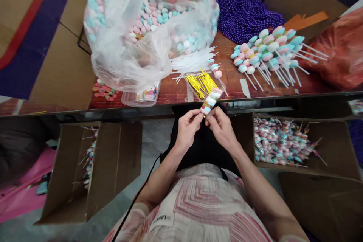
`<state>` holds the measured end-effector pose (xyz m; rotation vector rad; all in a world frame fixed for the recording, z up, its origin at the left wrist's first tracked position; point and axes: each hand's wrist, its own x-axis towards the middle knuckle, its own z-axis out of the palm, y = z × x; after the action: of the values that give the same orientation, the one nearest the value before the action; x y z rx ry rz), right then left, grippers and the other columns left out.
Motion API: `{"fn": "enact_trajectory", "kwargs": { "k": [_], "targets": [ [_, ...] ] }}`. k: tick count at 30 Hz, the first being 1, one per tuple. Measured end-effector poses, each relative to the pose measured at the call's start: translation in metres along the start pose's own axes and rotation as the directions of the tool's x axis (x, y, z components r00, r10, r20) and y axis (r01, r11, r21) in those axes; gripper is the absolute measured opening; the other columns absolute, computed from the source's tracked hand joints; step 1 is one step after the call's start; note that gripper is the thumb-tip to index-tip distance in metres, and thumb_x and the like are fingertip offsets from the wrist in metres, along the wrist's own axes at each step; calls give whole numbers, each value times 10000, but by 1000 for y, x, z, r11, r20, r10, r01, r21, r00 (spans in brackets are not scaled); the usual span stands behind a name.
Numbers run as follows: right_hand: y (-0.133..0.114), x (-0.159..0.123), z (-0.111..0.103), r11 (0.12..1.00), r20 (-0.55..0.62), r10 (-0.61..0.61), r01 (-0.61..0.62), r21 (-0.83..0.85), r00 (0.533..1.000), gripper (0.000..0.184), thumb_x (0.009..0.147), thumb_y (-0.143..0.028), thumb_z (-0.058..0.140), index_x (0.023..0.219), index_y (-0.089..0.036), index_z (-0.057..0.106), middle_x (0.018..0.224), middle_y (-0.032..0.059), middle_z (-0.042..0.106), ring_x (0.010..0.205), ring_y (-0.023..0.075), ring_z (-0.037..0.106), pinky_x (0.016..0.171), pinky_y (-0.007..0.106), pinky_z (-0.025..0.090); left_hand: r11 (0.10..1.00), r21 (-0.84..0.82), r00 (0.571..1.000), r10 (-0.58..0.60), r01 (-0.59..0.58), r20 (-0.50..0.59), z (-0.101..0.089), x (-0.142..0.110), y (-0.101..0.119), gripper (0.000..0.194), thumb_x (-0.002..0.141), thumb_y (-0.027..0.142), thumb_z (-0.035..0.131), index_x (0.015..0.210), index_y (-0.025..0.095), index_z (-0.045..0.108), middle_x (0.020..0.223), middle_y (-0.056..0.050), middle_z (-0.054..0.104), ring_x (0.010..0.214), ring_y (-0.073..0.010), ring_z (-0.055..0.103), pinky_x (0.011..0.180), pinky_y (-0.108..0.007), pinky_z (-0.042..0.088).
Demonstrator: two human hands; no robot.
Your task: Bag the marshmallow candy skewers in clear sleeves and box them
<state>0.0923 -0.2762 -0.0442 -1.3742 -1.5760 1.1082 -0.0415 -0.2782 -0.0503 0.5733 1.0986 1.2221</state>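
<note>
While both hands work below the table edge, scanning left to right: an open cardboard box on the floor at left holds a few finished sticks; on the table above it, a big plastic bag of loose pastel candies, with a small clear tray at its foot. Next, a fan of bare white sticks and a bunch of yellow twist ties. Centre: left hand and right hand both pinch the bottom end of one candy skewer, which stands tilted just under the table edge; each grip is closed, fingertips tight at the wrapper's base, likely where a tie goes on, too small to confirm. Right of that, purple beads at the back and a pile of unwrapped skewers on the table. Far right, a floor box heaped with wrapped ones, and a red bag. Progress, judging by the piles: many wrapped already, this one mid-wrap, a good stack of skewers and lots of loose candy left.
</note>
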Motion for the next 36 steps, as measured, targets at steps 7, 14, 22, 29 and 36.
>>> {"fn": "enact_trajectory", "kwargs": {
  "k": [7,14,22,29,36],
  "targets": [
    [9,-6,4,764,-106,-547,444,-468,830,206,968,-138,508,1065,-208,675,1021,95,719,915,184,685,777,297,534,967,-202,988,-150,155,40,6,1,4,401,599,397,895,789,126,669,565,81,387,444,-2,259,407,-146,166],
    [12,2,6,610,-106,-727,567,-554,678,192,925,-91,567,1012,-204,695,922,80,738,829,178,681,738,305,534,955,-240,984,-157,174,89,12,-9,8,386,630,390,887,781,145,629,574,87,375,445,0,246,419,-136,195],
    [-2,-9,10,896,-276,-380,277,-347,883,152,958,-212,487,843,-216,586,798,47,624,727,176,591,684,323,487,971,-192,977,-106,142,186,20,-10,-1,351,742,473,807,943,218,675,775,29,582,640,-67,510,591,-179,418],
    [-22,-28,-19,988,-297,-146,120,-102,944,141,957,-235,512,833,-210,572,767,-9,601,689,139,555,641,266,444,995,9,940,89,-98,331,19,-13,4,496,877,640,565,787,195,764,1096,-73,564,979,-179,574,881,-295,482],
    [-18,-44,-21,963,-328,-235,173,-205,915,133,944,-217,563,819,-216,607,765,8,623,685,150,590,628,282,466,905,397,945,19,-155,327,23,-27,9,565,934,607,485,646,190,733,866,-49,544,855,-160,550,885,-308,427]
  ]
}}
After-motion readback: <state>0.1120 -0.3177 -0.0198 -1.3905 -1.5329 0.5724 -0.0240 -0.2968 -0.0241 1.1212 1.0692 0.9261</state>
